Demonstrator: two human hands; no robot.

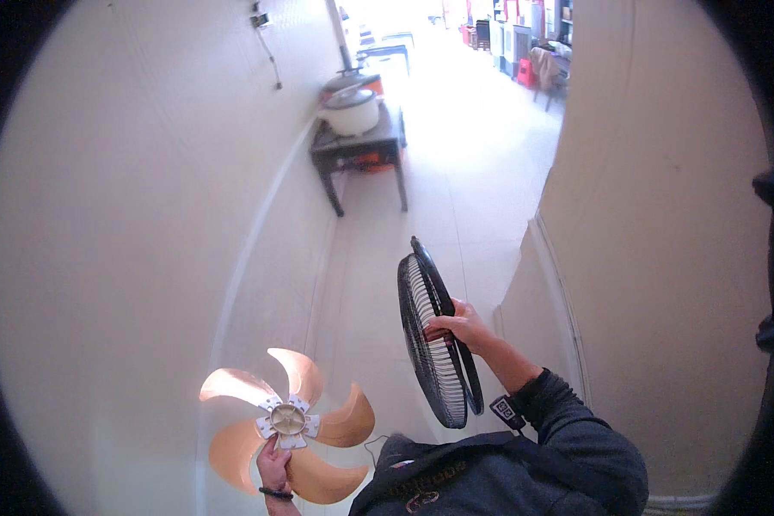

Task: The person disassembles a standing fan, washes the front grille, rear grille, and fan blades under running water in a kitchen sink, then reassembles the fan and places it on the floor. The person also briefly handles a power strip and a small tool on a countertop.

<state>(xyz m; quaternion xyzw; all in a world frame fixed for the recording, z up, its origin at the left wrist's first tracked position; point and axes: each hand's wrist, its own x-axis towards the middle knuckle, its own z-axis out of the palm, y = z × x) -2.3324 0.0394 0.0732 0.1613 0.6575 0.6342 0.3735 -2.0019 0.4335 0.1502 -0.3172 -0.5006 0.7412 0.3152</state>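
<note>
An orange five-bladed fan impeller (288, 420) with a pale hub is in my left hand (274, 466); the thumb lies near the hub, and the fingers behind the blades are hidden. My right hand (461, 326) grips a black wire fan guard (429, 342) at its rim, holding it tilted nearly edge-on. A second black ring or guard part (437, 274) lies against its right side in the same grip. Clear of each other, the impeller is at lower left and the guards are right of centre. A small dark device (507, 411) hangs by my right sleeve.
Pale walls rise on both sides of the passage. Ahead on the left, a dark table (358, 147) holds a white lidded cooking pot (351, 111) and another pan (335, 82). A red stool (525, 73) and a draped chair (546, 68) stand farther off at the right.
</note>
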